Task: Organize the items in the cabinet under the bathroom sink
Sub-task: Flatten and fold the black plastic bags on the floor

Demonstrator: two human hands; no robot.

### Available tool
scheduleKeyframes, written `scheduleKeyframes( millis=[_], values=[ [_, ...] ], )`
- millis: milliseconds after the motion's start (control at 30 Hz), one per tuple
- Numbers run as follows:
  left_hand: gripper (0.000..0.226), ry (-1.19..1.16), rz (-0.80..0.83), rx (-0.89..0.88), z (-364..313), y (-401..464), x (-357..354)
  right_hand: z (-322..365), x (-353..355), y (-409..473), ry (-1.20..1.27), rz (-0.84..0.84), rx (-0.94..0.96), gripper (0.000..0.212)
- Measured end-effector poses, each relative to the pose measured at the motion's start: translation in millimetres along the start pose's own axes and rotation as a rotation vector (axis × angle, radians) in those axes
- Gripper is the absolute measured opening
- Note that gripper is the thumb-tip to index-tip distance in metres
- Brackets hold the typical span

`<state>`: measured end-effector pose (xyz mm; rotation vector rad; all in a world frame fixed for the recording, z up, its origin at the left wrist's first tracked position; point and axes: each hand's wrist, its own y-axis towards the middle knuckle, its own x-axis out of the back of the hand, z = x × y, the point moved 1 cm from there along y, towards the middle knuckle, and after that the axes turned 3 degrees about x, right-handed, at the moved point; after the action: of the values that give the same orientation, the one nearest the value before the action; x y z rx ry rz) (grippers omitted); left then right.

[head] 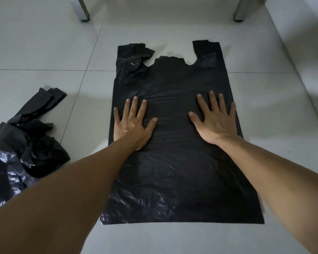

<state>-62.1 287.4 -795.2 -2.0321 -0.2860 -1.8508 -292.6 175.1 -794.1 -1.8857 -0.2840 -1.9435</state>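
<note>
A black plastic carrier bag (174,171) lies spread flat on the pale tiled floor, its two handles pointing away from me. The left handle is crumpled and folded over; the right one lies straight. My left hand (133,123) presses flat on the bag's left half with fingers spread. My right hand (216,120) presses flat on the right half, fingers straight and spread too. Both palms rest about midway up the bag.
A loose heap of more black plastic bags (20,149) lies on the floor at the left. Two grey metal legs (83,10) (243,10) stand at the far edge. A white wall or panel (305,52) rises along the right.
</note>
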Motion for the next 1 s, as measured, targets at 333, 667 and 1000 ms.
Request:
scheduleKeyframes(
  millis=[333, 667, 1000],
  values=[
    [0.075, -0.005, 0.006, 0.014, 20, 11, 3, -2, 1, 4, -0.026, 0.009, 0.015, 0.076],
    [0.084, -0.033, -0.009, 0.039, 10, 14, 8, -12, 6, 10, 0.044, -0.024, -0.086, 0.078],
    [0.084, 0.015, -0.077, 0.053, 0, 23, 16, 3, 23, 29, 0.05, -0.037, -0.016, 0.068]
  ],
)
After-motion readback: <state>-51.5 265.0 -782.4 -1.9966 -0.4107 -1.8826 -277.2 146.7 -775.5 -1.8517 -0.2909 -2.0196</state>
